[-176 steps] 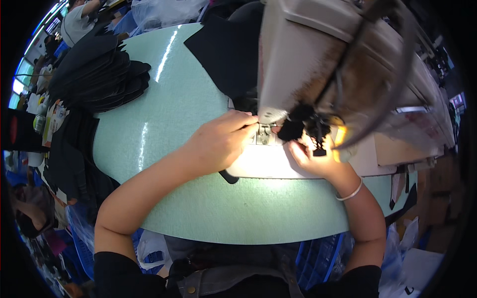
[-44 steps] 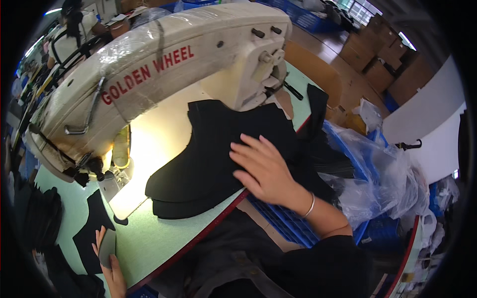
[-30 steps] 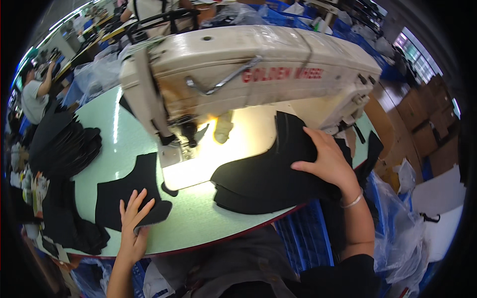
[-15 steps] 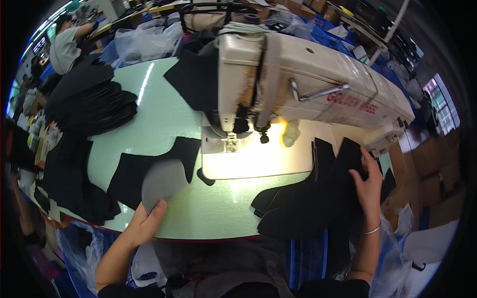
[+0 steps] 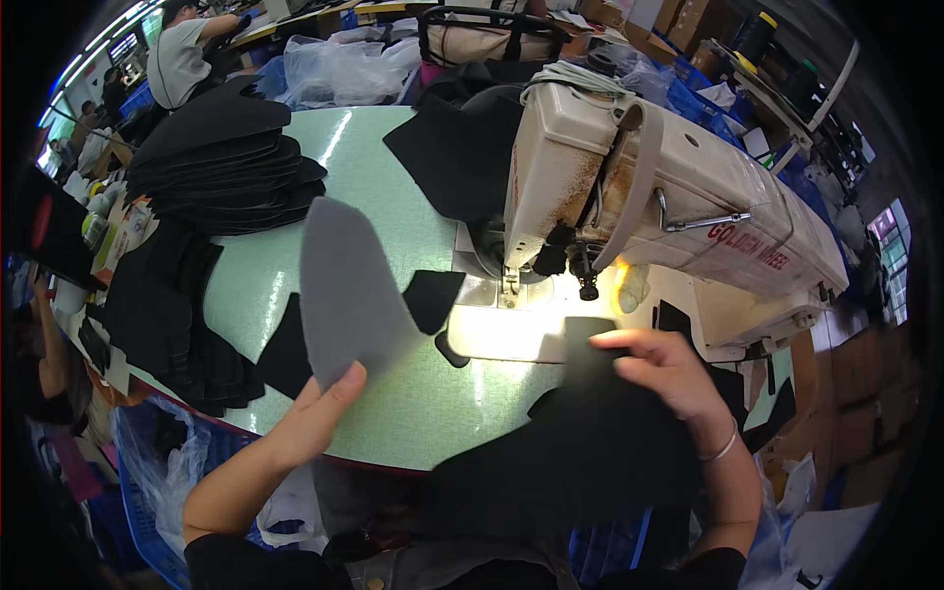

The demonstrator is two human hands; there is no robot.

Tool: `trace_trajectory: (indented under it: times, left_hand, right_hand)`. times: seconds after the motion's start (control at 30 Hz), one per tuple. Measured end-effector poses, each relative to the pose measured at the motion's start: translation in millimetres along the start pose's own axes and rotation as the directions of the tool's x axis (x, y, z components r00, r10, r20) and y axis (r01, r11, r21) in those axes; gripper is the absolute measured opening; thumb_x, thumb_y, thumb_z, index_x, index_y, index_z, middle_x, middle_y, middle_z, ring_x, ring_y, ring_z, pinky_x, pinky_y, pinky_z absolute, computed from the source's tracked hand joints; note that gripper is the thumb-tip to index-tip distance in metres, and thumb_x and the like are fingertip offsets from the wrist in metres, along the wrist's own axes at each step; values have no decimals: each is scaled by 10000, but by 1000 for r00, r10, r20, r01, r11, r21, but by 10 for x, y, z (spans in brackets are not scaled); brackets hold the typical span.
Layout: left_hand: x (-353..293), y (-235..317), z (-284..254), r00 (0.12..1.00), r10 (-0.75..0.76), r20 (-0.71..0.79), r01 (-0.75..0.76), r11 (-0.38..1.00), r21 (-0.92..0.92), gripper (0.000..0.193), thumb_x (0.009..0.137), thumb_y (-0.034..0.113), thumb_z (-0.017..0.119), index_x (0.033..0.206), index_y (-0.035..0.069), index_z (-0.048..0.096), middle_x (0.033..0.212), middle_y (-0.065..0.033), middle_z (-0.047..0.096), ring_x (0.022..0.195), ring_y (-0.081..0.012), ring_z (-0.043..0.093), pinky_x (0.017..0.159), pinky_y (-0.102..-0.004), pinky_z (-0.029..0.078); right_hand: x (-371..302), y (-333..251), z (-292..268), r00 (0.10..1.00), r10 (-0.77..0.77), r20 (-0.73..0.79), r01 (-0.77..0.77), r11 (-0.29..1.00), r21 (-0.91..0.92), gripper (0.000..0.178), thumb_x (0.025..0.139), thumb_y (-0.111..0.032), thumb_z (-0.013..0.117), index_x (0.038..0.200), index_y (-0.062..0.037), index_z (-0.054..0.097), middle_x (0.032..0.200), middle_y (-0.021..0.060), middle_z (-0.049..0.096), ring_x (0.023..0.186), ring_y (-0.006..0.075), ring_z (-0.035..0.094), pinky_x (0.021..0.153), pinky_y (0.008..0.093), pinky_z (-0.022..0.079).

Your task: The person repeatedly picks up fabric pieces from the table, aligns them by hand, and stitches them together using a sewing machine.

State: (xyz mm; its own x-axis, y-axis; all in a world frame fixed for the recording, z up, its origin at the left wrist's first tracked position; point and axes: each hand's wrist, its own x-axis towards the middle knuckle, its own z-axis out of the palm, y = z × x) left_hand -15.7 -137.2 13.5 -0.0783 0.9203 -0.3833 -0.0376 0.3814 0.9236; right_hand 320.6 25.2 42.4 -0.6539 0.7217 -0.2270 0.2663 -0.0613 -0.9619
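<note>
A flat grey curved piece [image 5: 352,285] stands upright in my left hand [image 5: 329,418], pinched near its lower edge between thumb and fingers. My right hand [image 5: 674,379] grips the upper part of a black boot-shaped fabric piece [image 5: 580,452], which hangs over the table's near edge. Behind the grey piece, another black piece [image 5: 435,298] lies partly hidden on the green table [image 5: 413,413]. Beyond both hands is a white sewing machine [image 5: 678,177], its lamp lit over the needle plate. More black pieces [image 5: 728,385] lie behind my right forearm.
A tall stack of black cut pieces [image 5: 221,162] stands at the far left, with another pile [image 5: 172,305] nearer. Past the machine lies a dark piece [image 5: 457,157]. Blue crates [image 5: 147,492] with plastic bags flank my lap. A co-worker [image 5: 187,59] is at the upper left.
My left hand has raised the grey piece and tilted it upright. My right hand has lifted a black piece off the right-hand pile and brought it left, toward me. The view has shifted left.
</note>
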Motion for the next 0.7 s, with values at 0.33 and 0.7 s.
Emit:
trace_trajectory:
  times: [0.33, 0.7]
  left_hand:
    - [305, 496, 591, 683, 86, 726, -722, 234, 651, 810, 860, 645, 446, 1309, -30, 446, 1368, -299, 379, 1279, -428, 366, 997, -497, 344]
    - [858, 274, 686, 708, 424, 564, -618, -13, 786, 689, 791, 417, 661, 1248, -58, 462, 1205, -196, 487, 1159, -336, 465, 985, -411, 392]
  right_hand:
    - [626, 72, 431, 898, -345, 273, 363, 229, -903, 407, 810, -139, 642, 1207, -69, 585, 771, 128, 619, 691, 309, 612, 685, 390, 496]
    - [484, 102, 401, 907, -362, 215, 331, 299, -895, 461, 817, -99, 624, 1270, -81, 539, 673, 73, 596, 553, 233, 597, 542, 345, 470]
